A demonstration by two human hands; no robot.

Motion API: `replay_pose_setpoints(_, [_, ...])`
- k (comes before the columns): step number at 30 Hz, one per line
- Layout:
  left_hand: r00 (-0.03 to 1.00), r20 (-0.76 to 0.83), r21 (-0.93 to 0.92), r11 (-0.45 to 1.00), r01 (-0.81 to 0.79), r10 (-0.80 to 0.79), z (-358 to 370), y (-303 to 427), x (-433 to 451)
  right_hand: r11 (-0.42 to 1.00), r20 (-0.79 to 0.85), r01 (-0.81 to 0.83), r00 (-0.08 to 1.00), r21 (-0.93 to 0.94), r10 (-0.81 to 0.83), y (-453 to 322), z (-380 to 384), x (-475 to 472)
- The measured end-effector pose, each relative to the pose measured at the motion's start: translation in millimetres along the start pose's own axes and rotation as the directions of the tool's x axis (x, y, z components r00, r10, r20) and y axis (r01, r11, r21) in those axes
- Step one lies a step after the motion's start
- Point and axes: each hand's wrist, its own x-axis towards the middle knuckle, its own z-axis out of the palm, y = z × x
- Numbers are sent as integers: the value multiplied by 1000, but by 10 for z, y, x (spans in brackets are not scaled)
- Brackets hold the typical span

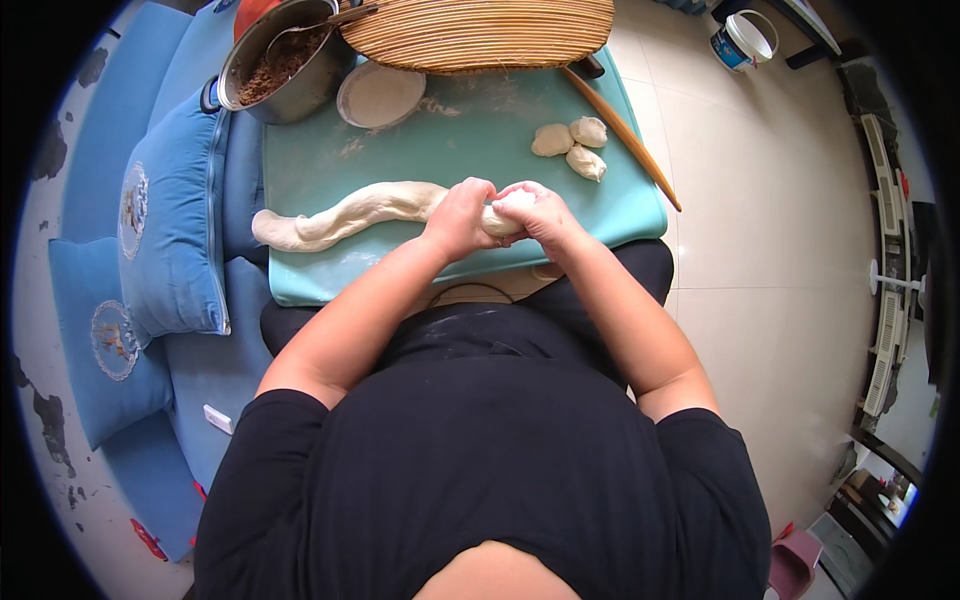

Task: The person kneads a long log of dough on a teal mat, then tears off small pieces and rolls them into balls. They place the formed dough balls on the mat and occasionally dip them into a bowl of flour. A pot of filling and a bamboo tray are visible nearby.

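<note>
A long rope of pale dough lies across the teal tabletop, its far end at the left edge. My left hand grips the rope near its right end. Around the end portion itself my right hand is closed, thumb and fingers pressing the dough right beside my left hand. Part of that end is hidden by my fingers. Three small dough pieces sit close together beyond my right hand.
A tapered wooden rolling pin lies along the right table edge. At the back are a bowl of flour, a metal pot of brown filling with a spoon, and a slatted tray. Blue cushions flank the left side.
</note>
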Motion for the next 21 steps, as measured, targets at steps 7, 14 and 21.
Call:
replay_pose_setpoints(7, [931,303,237,963,132,-202,-26,50,197,968,-148,184,966,-168,-210,164,215,130])
replay_pose_setpoints(14, [922,233,240,937,253,-309,-20,97,175,810,-171,347,866,-474,-471,324,248,256])
replay_pose_setpoints(21, [895,200,-13,913,408,-398,-48,-40,227,289,113,400,731,-870,-673,-151,86,-7])
